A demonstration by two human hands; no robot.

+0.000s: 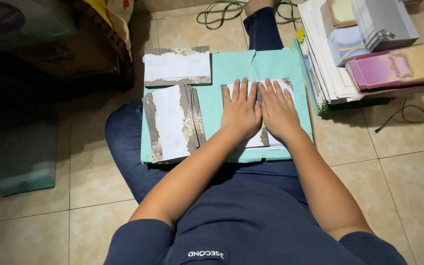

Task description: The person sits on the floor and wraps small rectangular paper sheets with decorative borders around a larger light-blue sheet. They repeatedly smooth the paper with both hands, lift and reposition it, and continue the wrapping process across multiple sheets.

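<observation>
My left hand (240,109) and my right hand (278,109) lie flat, side by side, fingers pointing away from me, pressing on a white card with a dark floral border (287,84). That card rests on a teal board (231,68) across my lap. To the left of my hands sits a fanned stack of similar cards (172,122). A single folded card (177,66) lies at the board's far left corner. Neither hand grips anything.
I sit on a beige tiled floor (408,172) in dark blue jeans. At the right stands a pile of papers and boxed cards (369,54), purple and blue on top. Cables (222,10) trail at the top and right. Dark bags and a glass pane lie left.
</observation>
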